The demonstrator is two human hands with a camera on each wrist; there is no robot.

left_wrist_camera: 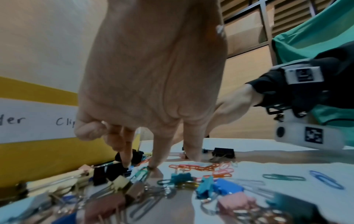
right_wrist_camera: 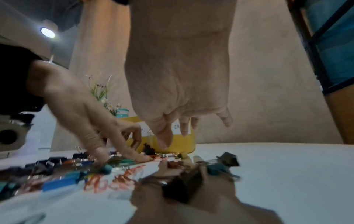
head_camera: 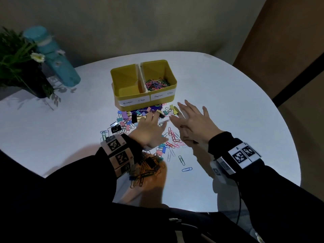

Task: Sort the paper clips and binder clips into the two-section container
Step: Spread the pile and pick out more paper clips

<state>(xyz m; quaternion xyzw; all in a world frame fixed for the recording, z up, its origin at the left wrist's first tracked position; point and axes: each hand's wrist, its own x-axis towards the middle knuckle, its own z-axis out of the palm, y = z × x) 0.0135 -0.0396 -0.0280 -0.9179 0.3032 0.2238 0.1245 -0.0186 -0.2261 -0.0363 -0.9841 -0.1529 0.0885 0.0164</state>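
Note:
The yellow two-section container [head_camera: 124, 74] stands mid-table; its "Binder Clips" side looks empty, while its "Paper Clips" side holds coloured paper clips [head_camera: 157, 84]. In front of it lies a mixed pile of binder clips [head_camera: 126, 120] and pink paper clips [head_camera: 173, 139]. My left hand [head_camera: 154, 120] reaches into the pile, its fingertips [left_wrist_camera: 155, 163] pressing down on clips and table; it grips nothing that I can see. My right hand [head_camera: 189, 118] hovers just right of it, fingers spread and empty, below the container's front [right_wrist_camera: 184, 145].
A dark potted plant [head_camera: 22, 67] and a teal bottle [head_camera: 52, 57] stand at the far left of the round white table [head_camera: 228, 102]. More clips lie under my left wrist [head_camera: 149, 167], and loose blue paper clips [head_camera: 186, 169] lie nearer me.

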